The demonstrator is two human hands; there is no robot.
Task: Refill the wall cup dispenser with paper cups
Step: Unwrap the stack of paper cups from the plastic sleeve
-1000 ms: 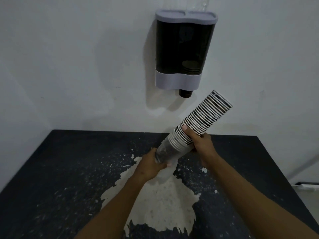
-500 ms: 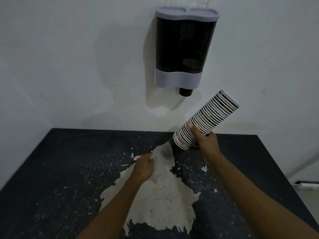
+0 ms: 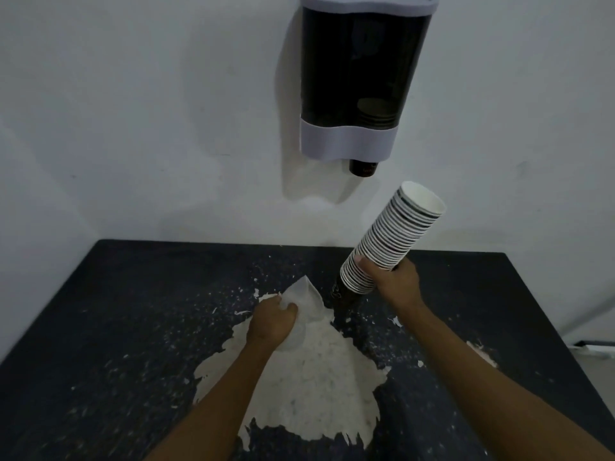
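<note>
I look down on a dark table with a big patch of worn-off surface, set against a white wall where the cup dispenser hangs, its grey lid on and only a few cups low in the right tube. My right hand is wrapped firmly round the lower part of the stack of paper cups, which tilts up and right, open rims toward the dispenser. My left hand clutches the crumpled clear plastic sleeve just above the tabletop. I judge the sleeve should be dropped aside now, freeing that hand to lift the lid, while I keep the stack squeezed lightly so no cups slide apart.
</note>
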